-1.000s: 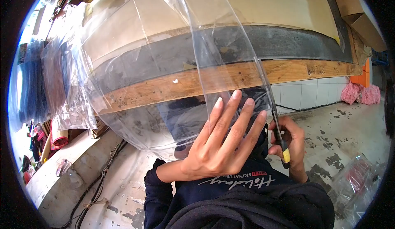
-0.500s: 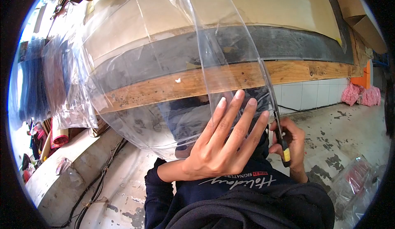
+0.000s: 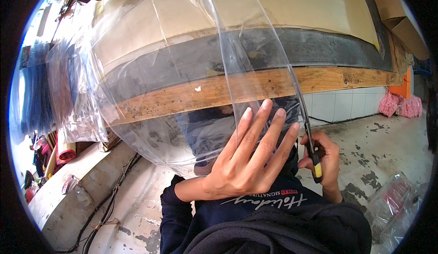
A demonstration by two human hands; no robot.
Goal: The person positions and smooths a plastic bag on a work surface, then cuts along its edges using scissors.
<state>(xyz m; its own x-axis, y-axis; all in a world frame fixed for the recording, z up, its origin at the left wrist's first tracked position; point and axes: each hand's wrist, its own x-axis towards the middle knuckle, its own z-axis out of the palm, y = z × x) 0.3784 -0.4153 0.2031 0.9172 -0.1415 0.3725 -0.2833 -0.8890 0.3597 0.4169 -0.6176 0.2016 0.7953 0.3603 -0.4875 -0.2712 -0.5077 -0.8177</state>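
Note:
A large clear plastic sheet (image 3: 191, 90) hangs in folds over the table edge. My left hand (image 3: 246, 163) lies against its lower right part, back of the hand towards me, with the fingers stretched out and slightly spread. I cannot see its thumb. To the right, my right hand (image 3: 329, 159) grips a pair of scissors (image 3: 317, 166) by its black and yellow handle. The long thin blades, seen nearly edge-on, point up along the sheet's right edge. How far the blades are parted cannot be made out.
Behind the sheet is a table with a wooden front edge (image 3: 337, 78) and a dark strip. More clear plastic (image 3: 75, 80) hangs at left. Cables (image 3: 109, 199) run along a low ledge. Pink bundles (image 3: 410, 106) and a plastic-wrapped bag (image 3: 392, 199) lie on the floor at right.
Almost nothing differs. My right hand and the scissors have shifted very slightly; my left hand stays against the sheet.

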